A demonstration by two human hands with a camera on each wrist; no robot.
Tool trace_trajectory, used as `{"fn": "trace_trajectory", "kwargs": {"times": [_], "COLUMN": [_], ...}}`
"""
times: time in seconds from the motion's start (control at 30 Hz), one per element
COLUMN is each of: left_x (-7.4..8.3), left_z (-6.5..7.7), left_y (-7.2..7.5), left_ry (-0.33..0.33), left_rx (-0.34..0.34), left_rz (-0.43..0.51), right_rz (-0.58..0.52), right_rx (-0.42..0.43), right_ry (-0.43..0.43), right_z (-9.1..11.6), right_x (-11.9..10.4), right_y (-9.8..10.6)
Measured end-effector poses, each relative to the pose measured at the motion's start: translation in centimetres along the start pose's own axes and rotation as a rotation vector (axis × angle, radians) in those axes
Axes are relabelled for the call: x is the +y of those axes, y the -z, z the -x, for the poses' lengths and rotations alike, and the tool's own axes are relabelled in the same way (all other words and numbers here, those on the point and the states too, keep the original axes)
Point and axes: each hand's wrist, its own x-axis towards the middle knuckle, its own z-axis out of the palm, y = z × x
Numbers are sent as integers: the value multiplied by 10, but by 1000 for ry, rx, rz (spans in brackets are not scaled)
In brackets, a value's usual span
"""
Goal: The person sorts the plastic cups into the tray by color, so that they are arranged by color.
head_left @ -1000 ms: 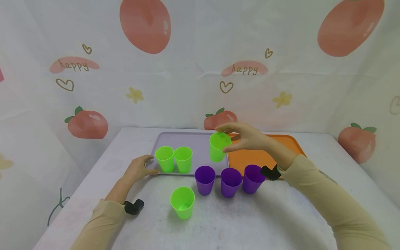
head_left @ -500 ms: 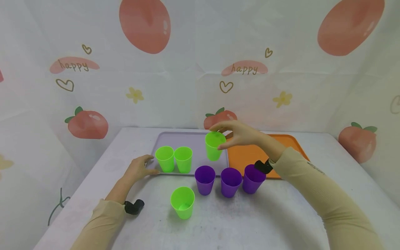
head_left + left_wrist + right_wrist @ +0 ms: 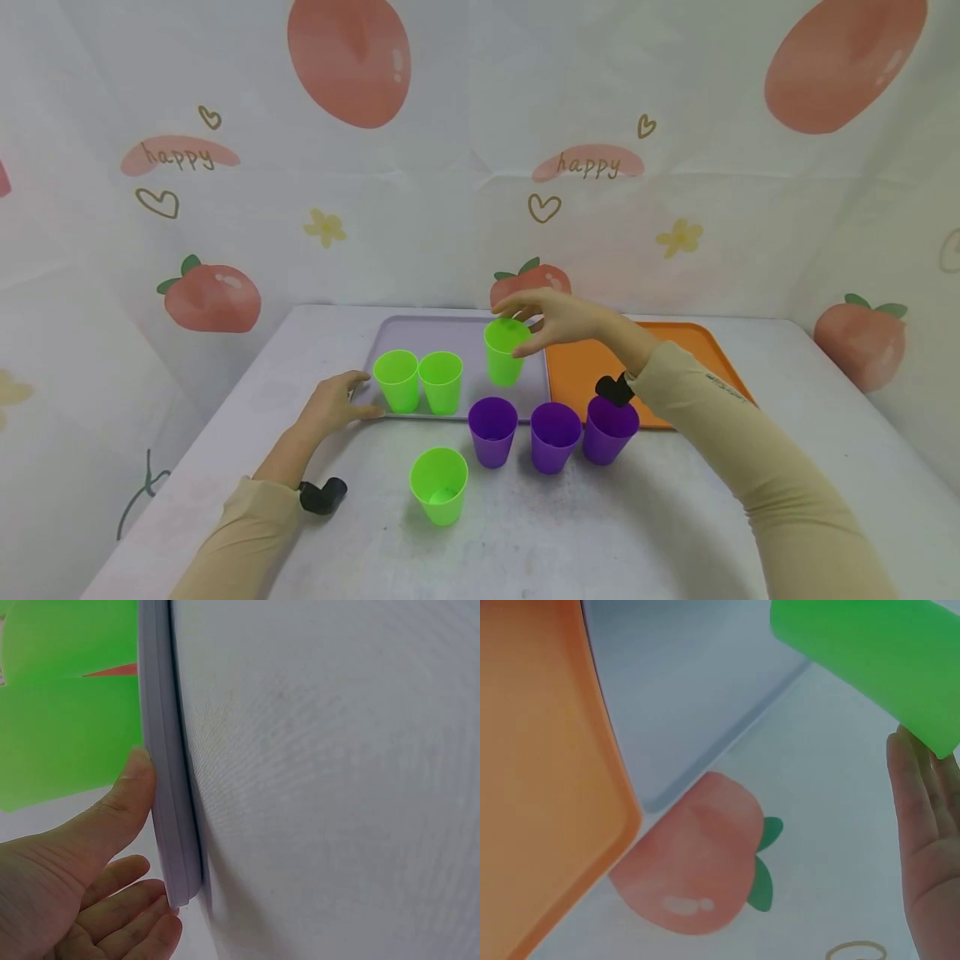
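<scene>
My right hand [image 3: 561, 322] holds a bright green cup [image 3: 504, 357] upright by its rim, over the right part of the grey tray [image 3: 480, 333]. In the right wrist view, the fingers lie along the rim of that green cup [image 3: 877, 660]. My left hand [image 3: 328, 407] grips the front left corner of the grey tray; in the left wrist view, its thumb [image 3: 127, 791] lies on the tray rim [image 3: 166, 765] and the other fingers curl beside the corner. Two green cups [image 3: 396, 383] [image 3: 441, 385] stand side by side on the tray, close to this hand.
An orange tray [image 3: 667, 337] adjoins the grey tray on the right. Three purple cups [image 3: 492, 442] [image 3: 552, 450] [image 3: 606, 442] stand in a row before the trays. Another green cup [image 3: 439, 492] stands nearer on the white table [image 3: 540, 542]. A printed cloth [image 3: 435, 208] hangs behind.
My right hand has carried the green cup leftward, from near the border between the trays to farther over the grey tray. My left hand stays at the corner.
</scene>
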Motion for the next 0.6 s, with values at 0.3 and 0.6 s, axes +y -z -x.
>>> {"fn": "trace_trajectory", "kwargs": {"times": [0.3, 0.6], "left_x": [1, 2], "left_z": [0, 0], "left_y": [1, 0], "left_ry": [-2, 11], "left_rx": [0, -11], "left_rz": [2, -2], "right_rz": [-2, -3], "right_rx": [-63, -133], "right_ry": [0, -10], "right_z": [-14, -26], "right_x": [5, 9], "right_y": [-6, -12]}}
